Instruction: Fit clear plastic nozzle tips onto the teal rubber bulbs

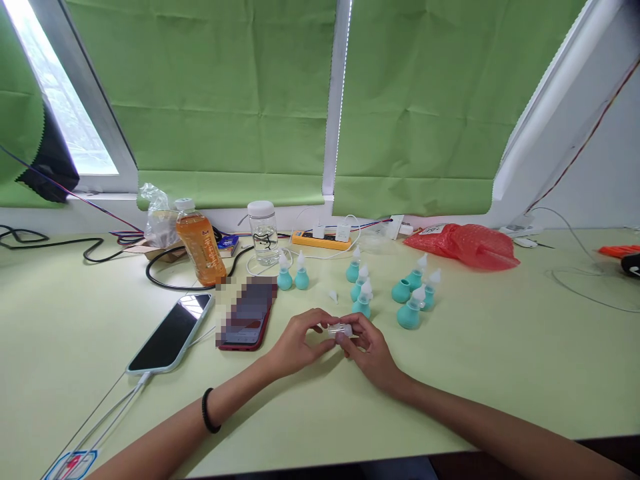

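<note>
Between my fingertips lies a small clear plastic cylinder [341,330], held sideways just above the table. My left hand [300,343] pinches its left end, and my right hand [371,350] grips the right end with thumb and fingers. Just beyond my hands is a loose white pointed tip [333,296]. A teal bulb nasal aspirator [361,307] with a clear nozzle stands close behind my right hand. Several more stand to the right, such as one aspirator [409,315], and a teal bulb [401,291] there has no nozzle on it. Two others, including this aspirator [285,277], stand farther left.
Left of my hands lie a red-cased phone [247,313] and a white-cased phone [170,333] with a cable. Behind them stand an orange drink bottle [201,247] and a clear jar [263,237]. At the back are a power strip [320,241] and red bubble wrap [465,247].
</note>
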`<state>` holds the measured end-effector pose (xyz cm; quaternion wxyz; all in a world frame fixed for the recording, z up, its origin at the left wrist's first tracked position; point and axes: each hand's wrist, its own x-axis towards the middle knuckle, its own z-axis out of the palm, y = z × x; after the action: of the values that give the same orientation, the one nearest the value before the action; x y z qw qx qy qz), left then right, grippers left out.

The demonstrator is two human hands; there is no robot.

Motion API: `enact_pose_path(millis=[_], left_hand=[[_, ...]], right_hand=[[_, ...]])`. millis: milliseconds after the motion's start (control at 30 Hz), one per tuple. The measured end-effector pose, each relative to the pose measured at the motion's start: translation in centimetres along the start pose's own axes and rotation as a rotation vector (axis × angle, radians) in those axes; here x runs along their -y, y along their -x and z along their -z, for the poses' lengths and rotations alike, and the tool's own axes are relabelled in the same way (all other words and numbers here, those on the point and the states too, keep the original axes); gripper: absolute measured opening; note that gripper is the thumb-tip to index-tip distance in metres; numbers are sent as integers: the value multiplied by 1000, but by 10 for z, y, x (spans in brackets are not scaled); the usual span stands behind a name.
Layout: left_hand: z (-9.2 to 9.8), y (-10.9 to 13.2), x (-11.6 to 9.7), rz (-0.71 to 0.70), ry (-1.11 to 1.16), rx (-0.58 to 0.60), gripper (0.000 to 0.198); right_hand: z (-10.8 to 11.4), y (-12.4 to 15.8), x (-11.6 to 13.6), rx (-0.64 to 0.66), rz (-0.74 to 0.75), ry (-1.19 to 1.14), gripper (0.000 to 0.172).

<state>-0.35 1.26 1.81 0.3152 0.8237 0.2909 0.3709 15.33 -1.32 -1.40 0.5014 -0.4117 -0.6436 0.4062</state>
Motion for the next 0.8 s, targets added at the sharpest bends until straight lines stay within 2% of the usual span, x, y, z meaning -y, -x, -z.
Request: enact_pose_path(millis=[67, 133, 233, 533, 667, 800], left_hand=[[-2, 2, -1, 8, -41, -9, 29], [-4, 3, 0, 20, -55, -37, 25], [-4, 3, 3, 35, -31, -85, 19], [-5, 3, 6, 73, 59, -116, 22], [-4, 2, 4, -8, 40, -143, 20], [-4, 1, 6, -203, -56, -220, 18]], right_hand=[[0, 0, 1, 14, 2, -30, 17], [0, -1, 1, 33, 3, -68, 18], [-1, -1, 2, 49, -6, -119, 20], [0, 0, 0, 39, 2, -137, 19], [0, 0, 0, 36, 6, -117, 18], [-1, 0, -2, 23, 16, -109, 17]])
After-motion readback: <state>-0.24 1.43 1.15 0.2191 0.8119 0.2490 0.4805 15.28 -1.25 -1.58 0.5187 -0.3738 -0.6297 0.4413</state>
